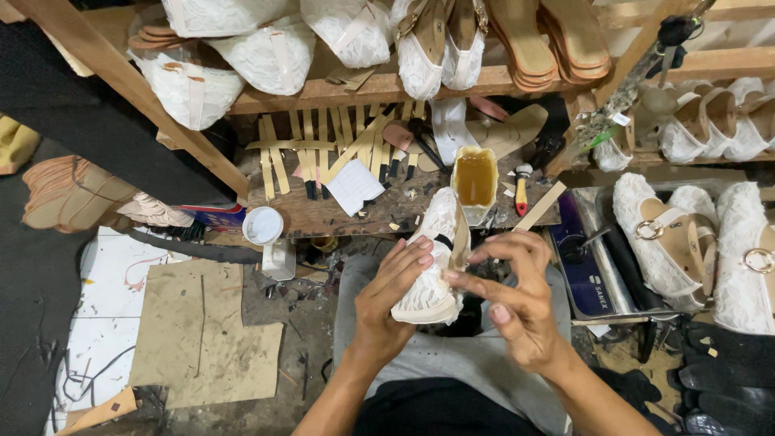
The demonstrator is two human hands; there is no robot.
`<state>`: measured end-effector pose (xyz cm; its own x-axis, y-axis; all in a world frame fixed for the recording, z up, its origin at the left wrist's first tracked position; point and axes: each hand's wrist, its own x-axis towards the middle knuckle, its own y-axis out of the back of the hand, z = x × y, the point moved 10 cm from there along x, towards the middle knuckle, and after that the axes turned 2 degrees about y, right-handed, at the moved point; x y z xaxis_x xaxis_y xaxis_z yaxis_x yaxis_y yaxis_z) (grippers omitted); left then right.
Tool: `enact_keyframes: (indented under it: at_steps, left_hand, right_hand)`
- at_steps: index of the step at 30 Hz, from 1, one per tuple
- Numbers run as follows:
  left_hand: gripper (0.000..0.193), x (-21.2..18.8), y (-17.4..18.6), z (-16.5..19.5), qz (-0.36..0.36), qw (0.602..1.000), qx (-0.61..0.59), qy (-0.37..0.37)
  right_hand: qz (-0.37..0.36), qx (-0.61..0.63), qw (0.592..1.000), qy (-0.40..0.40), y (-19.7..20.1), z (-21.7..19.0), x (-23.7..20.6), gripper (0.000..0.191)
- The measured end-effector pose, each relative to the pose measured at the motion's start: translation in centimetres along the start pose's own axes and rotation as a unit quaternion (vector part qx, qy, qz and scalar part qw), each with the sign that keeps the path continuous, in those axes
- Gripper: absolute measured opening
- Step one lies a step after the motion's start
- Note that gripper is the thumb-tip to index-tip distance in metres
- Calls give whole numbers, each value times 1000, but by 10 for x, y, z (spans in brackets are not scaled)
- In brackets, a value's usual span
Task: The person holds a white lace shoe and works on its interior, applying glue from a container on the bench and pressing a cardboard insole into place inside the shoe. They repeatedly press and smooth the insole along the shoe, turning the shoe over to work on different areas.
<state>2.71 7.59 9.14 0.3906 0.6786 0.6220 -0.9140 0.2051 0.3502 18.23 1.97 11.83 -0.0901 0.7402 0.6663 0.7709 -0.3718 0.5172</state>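
White lace shoe (pixel 432 266) is gripped by the left hand (pixel 387 299). Right hand (pixel 517 299) pinches its tan strap (pixel 462 242). Glue pot (pixel 475 182) stands on the far table (pixel 323 214).

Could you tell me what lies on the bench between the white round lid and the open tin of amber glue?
In the head view, a white slip of paper lies on the wooden bench between the lid and the glue tin.
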Motion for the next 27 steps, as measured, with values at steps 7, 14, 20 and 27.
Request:
enact_keyframes:
  at_steps: [7, 14, 20, 27]
  left_hand:
    - [62, -5, 0, -8, 9, 999, -33, 18]
    - [66, -14, 6, -25, 55, 997, -17, 60]
    - [65, -17, 7, -26, 65, 996, -32, 59]
    - [63, -16, 12, -23, 74, 996, -8, 45]
  right_hand:
    - [3, -68, 996, 63, 7, -10, 5, 43]
    - [-25, -118, 987, -103, 5, 121, 44, 44]
    - [-174, -321, 928, -70, -55, 164, 59, 66]
    - [-219, -334, 892, -211, -42, 169, 41, 16]
